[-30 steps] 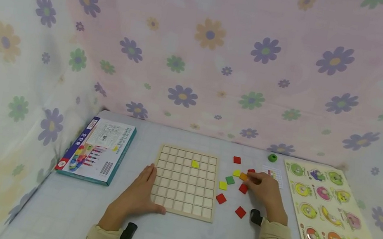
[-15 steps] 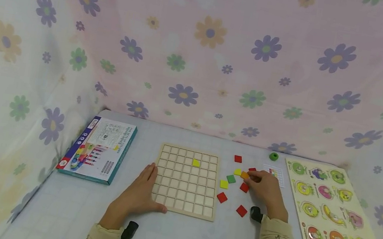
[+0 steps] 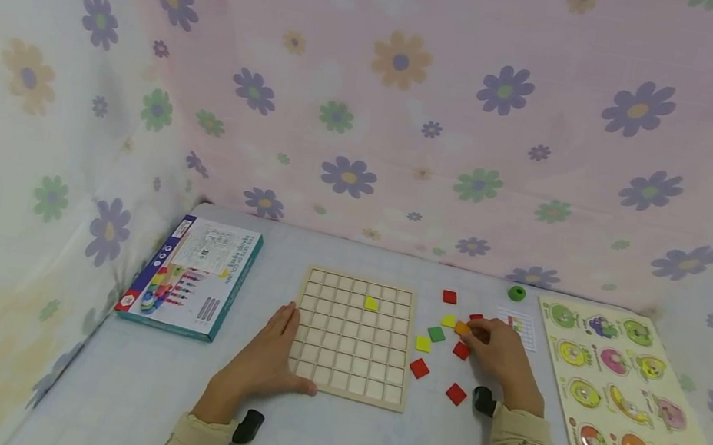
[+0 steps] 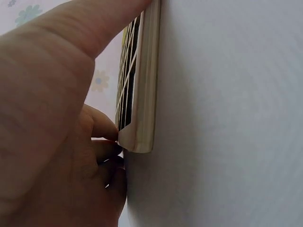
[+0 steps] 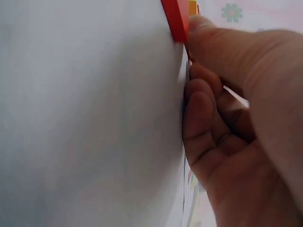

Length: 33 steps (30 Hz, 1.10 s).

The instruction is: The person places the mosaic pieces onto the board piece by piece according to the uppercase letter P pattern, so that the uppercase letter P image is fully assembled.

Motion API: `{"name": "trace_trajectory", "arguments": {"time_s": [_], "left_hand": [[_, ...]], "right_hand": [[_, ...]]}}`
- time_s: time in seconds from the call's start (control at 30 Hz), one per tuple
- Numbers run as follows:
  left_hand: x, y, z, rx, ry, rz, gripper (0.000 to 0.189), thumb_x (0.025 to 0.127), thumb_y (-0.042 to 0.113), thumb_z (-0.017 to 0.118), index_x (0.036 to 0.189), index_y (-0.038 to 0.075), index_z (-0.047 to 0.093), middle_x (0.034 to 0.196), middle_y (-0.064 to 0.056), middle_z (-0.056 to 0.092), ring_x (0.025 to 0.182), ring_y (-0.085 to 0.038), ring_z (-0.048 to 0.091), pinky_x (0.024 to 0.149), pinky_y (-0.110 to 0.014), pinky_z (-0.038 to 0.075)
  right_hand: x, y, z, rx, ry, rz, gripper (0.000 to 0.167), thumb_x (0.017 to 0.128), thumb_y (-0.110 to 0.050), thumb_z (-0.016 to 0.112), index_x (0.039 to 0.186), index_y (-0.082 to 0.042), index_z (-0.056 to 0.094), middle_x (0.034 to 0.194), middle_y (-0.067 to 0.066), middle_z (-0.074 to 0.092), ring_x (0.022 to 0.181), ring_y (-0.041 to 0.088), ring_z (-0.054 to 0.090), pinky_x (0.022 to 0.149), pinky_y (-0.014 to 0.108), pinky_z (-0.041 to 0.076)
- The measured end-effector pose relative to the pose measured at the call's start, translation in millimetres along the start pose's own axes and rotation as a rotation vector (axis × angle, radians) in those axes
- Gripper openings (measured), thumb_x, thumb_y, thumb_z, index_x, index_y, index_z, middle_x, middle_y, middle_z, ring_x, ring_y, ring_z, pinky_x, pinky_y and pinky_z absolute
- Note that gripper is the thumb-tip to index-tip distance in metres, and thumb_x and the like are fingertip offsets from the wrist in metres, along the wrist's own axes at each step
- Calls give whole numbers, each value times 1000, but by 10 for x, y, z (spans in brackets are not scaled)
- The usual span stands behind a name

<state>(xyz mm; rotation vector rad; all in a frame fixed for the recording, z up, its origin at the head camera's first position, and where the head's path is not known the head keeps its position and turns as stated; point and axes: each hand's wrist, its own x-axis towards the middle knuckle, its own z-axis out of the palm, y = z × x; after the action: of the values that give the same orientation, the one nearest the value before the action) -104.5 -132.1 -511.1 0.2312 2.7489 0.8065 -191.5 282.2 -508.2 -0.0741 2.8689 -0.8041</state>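
Orange tile (image 3: pixel 462 328) pinched in the right hand (image 3: pixel 504 359)
It lies among loose coloured tiles (image 3: pixel 420 369), right of the grid board (image 3: pixel 347 345); the left hand (image 3: pixel 266 358) rests extended fingers and thumb against the board's left and near edges.

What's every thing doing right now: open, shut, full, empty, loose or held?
Teal-edged cardboard box: shut, lying flat
Pale wooden grid board: flat, one cell filled, other visible cells empty
Left hand: resting against the board's near-left corner
Right hand: pinching the orange square tile
Red square tiles: loose, one partly hidden
Green square tile: loose
Wooden fruit puzzle board: flat, pieces in place
White printed card: partly covered
Round green bead: untouched
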Motion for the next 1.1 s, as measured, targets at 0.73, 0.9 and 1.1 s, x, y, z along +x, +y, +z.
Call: {"name": "trace_trajectory", "arguments": {"time_s": [0.73,0.9,1.1], "left_hand": [[-19,23,-9,13,-2,-6,141,64,63,90,163,2,10,173,-15,4,161,-34,6,129,-50,21],[-19,32,-8,10,4,-4,141,64,63,90,164,2,10,173,-15,4,161,-33,5,129,-50,21],[-24,39,-27,4,4,-6,140,65,62,90,164,2,11,173,-16,4,161,-34,6,129,-50,21]], "right_hand": [[-66,-174,-109,60,-37,39,48,97,-33,71,133,-2,64,119,17,71,101,27,64,92,47,56],[-64,-283,-124,79,-36,33,45,97,-32,70,134,-6,64,124,16,70,106,28,63,96,50,55],[-31,-447,-114,81,-22,-28,43,97,-27,72,132,-4,65,120,15,71,106,28,65,95,48,57]]}}
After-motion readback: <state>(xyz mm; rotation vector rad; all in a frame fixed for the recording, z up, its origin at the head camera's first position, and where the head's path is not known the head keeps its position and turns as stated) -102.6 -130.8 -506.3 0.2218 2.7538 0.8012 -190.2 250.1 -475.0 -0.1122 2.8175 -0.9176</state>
